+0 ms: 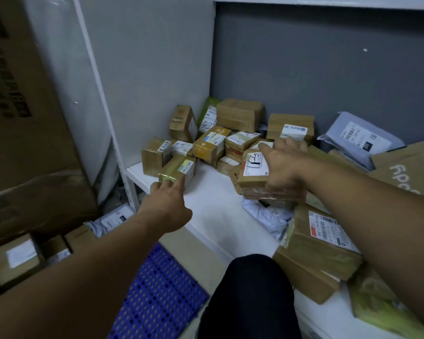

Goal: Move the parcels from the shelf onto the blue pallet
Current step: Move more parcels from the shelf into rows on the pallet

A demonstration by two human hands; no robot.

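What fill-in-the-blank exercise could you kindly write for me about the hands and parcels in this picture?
1. The right hand grips a cardboard parcel bearing a ____ label.
2. The left hand touches a small taped box that stands on the white ____.
3. The perforated pallet lower down is ____ in colour.
Missing words: white; shelf; blue.

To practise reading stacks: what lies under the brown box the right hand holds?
Under the brown box in the right hand, a pale plastic mailer shows on the shelf. Its middle, and anything else beneath, is covered.
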